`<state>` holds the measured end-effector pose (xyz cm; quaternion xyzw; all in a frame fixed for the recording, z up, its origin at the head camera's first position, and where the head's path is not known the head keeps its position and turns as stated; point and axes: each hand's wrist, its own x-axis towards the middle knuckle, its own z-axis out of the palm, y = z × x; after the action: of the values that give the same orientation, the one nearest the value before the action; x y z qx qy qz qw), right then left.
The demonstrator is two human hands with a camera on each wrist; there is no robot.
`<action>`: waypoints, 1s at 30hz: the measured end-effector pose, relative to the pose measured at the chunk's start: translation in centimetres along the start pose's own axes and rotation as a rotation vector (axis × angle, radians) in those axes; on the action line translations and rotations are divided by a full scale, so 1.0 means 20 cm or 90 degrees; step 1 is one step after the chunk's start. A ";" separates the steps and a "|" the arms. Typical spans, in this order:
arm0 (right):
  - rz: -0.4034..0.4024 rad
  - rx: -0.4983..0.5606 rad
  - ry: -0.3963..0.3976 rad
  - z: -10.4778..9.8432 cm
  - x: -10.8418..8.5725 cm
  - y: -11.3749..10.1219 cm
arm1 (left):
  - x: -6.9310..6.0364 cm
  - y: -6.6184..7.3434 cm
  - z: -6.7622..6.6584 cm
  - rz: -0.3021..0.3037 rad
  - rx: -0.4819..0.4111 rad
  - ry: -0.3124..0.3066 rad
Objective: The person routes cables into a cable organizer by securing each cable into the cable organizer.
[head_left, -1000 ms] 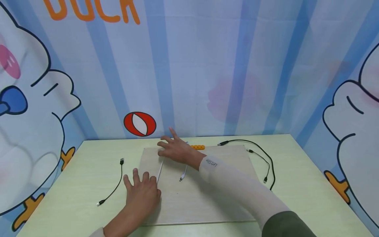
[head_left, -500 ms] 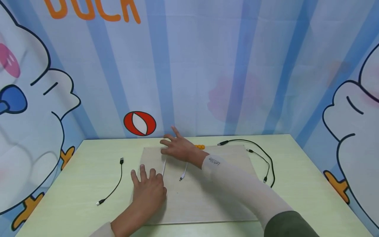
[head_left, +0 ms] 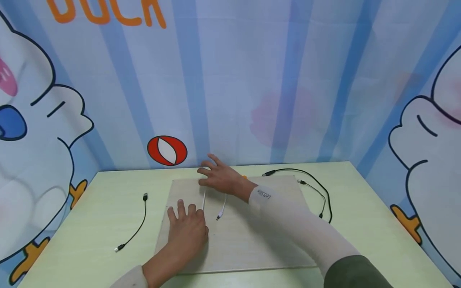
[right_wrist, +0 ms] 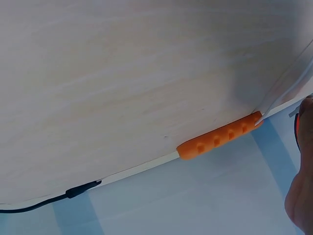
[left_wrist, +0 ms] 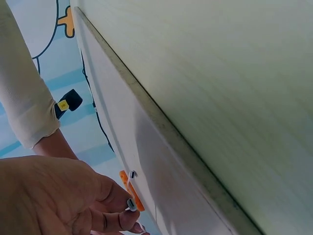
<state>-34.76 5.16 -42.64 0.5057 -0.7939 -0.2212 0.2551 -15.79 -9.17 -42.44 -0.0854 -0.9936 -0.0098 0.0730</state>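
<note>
A short white USB cable runs between the two hands over the wooden board. My left hand pinches its near end, and a metal plug tip pokes out between thumb and forefinger. At the far end my right hand holds the cable by finger and thumb, other fingers spread. A metal tip shows beside that hand. Another white cable lies on the board, its far part hidden by the right hand. Behind the right wrist is an orange bumpy bar, mostly hidden in the head view.
A short black USB cable lies left of the board on the table. Right of the board are a longer black cable and a short black cable. A printed curtain stands behind the table's back edge.
Both hands have moved right, the left one more, with the white USB cable between them. The right arm now covers nearly all of the orange bar.
</note>
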 end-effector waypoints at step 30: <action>-0.020 -0.015 -0.049 0.02 -0.10 0.10 | 0.07 0.13 0.02 0.043 0.008 0.014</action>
<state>-35.67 7.85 -42.03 0.5061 -0.7925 -0.2539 0.2267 -16.72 -6.28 -42.53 -0.1180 -0.9894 -0.0019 0.0849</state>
